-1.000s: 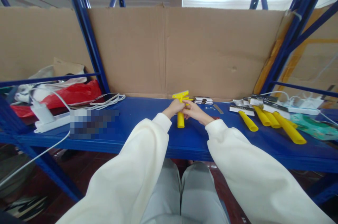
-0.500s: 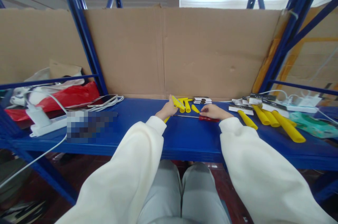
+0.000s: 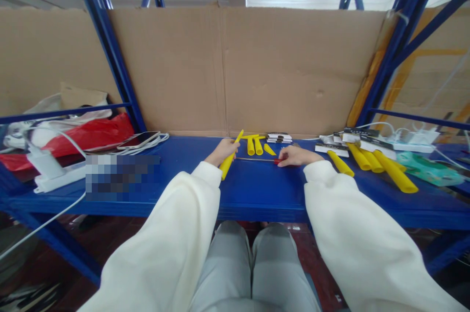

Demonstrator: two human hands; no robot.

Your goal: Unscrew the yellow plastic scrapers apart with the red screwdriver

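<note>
My left hand [image 3: 222,151] is closed around a yellow tapered tube [image 3: 228,165], which slants with its narrow end up and away from me. In my right hand [image 3: 295,156] is a screwdriver [image 3: 257,159], its red handle partly hidden by my fingers. The long thin shaft points left, and its tip ends near the yellow tube at my left hand; whether they touch I cannot tell. Between my hands, toward the back, lie several more yellow tubes [image 3: 258,146] and a small yellow piece [image 3: 270,150].
A stack of small black-and-white boxes [image 3: 279,137] sits by the cardboard wall [image 3: 271,72]. At right are more boxes [image 3: 332,150], yellow tubes [image 3: 396,171] and a green packet [image 3: 429,167]. A power strip [image 3: 64,178], phone [image 3: 139,140] and red bag [image 3: 88,136] lie left on the blue shelf [image 3: 257,189].
My left hand has moved slightly left and turned the yellow tube so its wide end points toward me. My right fingers now cover more of the screwdriver's red handle.
</note>
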